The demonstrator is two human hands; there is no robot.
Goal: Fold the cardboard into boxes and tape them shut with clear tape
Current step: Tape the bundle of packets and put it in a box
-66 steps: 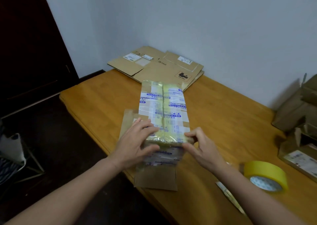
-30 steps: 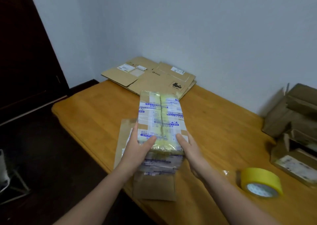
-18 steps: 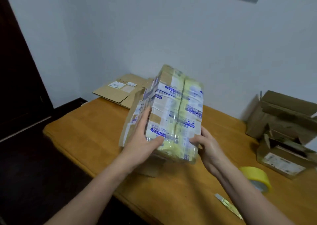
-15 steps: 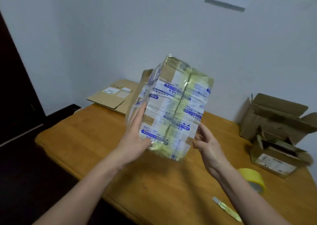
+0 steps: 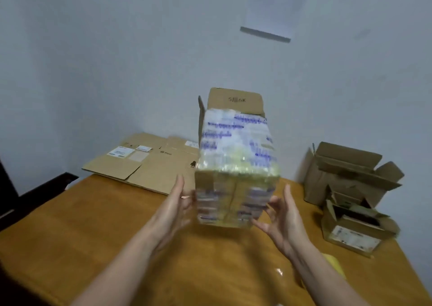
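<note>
A cardboard box point(image 5: 236, 161), heavily wrapped in printed white and yellowish tape, is up in the air in front of me, standing on end and blurred by motion. Its taped end faces me and brown flaps stick up at the far top. My left hand point(image 5: 174, 203) presses its lower left side and my right hand point(image 5: 284, 214) cups its lower right side, fingers spread. The yellow tape roll point(image 5: 334, 267) lies on the table, mostly hidden behind my right forearm.
Flattened cardboard sheets point(image 5: 145, 161) lie at the far left of the wooden table point(image 5: 81, 231), against the wall. Two opened boxes point(image 5: 348, 177) point(image 5: 357, 228) stand at the right. The table's left edge drops to a dark floor.
The box has been lifted off the table and turned upright, its taped end now toward me. Both hands slid to its lower sides. My view has tilted upward.
</note>
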